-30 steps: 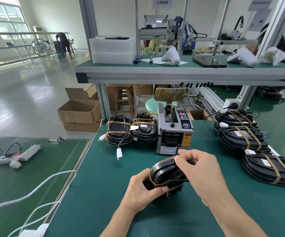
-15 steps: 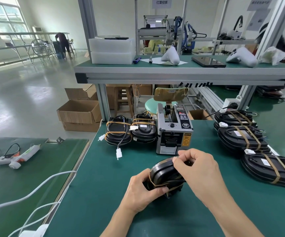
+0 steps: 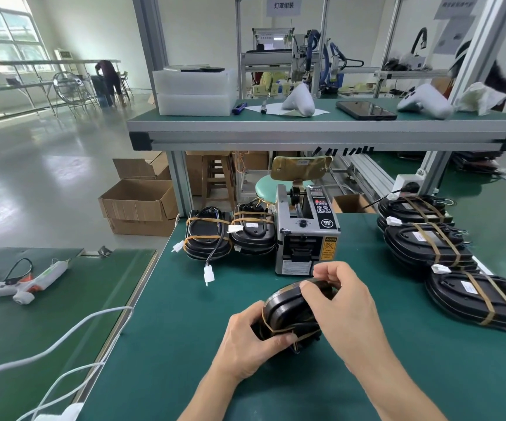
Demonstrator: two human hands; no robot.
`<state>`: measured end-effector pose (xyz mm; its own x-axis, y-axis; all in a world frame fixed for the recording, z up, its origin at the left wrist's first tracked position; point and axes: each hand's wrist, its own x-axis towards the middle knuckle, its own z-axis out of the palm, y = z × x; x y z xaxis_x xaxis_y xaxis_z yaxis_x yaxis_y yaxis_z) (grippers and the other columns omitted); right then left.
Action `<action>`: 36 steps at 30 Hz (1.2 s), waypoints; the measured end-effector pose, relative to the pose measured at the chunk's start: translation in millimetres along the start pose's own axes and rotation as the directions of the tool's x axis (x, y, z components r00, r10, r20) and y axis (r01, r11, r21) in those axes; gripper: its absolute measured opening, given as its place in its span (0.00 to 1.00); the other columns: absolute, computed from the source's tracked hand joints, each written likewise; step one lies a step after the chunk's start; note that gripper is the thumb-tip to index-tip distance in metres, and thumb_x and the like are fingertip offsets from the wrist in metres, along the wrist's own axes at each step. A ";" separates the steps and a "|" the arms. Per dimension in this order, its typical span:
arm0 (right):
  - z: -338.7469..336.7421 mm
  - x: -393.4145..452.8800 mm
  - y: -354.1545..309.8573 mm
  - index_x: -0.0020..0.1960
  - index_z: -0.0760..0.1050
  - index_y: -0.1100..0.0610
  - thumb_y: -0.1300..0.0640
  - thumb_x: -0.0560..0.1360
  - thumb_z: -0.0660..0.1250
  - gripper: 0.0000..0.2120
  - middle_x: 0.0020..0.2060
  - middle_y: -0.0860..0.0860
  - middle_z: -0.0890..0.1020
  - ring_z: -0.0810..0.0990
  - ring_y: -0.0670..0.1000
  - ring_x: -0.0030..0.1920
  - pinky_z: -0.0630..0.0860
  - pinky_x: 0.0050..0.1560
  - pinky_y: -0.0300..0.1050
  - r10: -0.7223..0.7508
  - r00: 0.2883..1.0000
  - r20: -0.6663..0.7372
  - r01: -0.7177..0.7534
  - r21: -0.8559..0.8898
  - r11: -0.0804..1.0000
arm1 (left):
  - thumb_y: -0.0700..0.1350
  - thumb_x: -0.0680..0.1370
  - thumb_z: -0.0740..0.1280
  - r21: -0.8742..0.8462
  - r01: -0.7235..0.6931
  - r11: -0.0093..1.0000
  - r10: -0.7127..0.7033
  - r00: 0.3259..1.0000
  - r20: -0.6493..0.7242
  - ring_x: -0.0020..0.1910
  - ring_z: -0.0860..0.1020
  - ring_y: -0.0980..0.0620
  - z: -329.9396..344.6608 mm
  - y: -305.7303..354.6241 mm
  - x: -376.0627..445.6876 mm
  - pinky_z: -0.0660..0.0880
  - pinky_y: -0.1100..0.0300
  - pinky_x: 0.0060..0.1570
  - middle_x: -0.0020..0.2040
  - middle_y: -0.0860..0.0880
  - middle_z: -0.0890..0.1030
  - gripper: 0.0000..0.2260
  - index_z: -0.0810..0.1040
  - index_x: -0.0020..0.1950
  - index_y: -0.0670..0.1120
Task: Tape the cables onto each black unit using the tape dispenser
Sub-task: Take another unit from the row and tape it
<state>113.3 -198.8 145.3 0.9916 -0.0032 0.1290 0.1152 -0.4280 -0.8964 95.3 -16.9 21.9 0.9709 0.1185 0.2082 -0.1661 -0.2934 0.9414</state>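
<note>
Where the green table (image 3: 184, 344) ends at its left edge beside a lower green bench (image 3: 48, 314), bare mat open between that edge and the hands. Behind, tape dispenser (image 3: 307, 235) upright near the middle, just beyond the hands. Left of it, two taped black units (image 3: 230, 235) side by side against the dispenser, white connectors hanging off their cables. Along the right side, a row of taped units (image 3: 446, 253) overlapping toward the near right edge, hemming that side. Overhead, a shelf (image 3: 321, 132) crossing the whole width. On the lower bench, a glue gun (image 3: 30, 281) and white cables (image 3: 63, 338) trailing toward the near corner. In front of the dispenser, black unit (image 3: 291, 311) tilted up on its edge, brown tape bands crossing it. Left hand (image 3: 251, 344) gripping its lower left side, thumb pressed across a tape band. Right hand (image 3: 342, 302) curled over its top, fingers (image 3: 324, 273) pinching at the upper rim.
</note>
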 end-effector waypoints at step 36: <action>-4.9 34.8 19.4 0.59 0.69 0.39 0.29 0.79 0.51 0.19 0.53 0.38 0.77 0.77 0.42 0.56 0.73 0.55 0.43 -0.289 0.842 0.456 0.358 -0.070 0.931 | 0.63 0.72 0.82 -0.069 -0.042 0.997 0.042 0.999 0.006 0.56 0.87 0.52 -0.4 12.7 -1.9 0.80 0.59 0.58 0.54 0.51 0.89 0.22 0.84 0.63 0.58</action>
<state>149.8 -211.6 134.5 0.8280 0.5328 0.1747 0.4581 -0.4632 -0.7587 91.2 -20.5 33.6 0.9641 0.1002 0.2460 -0.2177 -0.2325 0.9479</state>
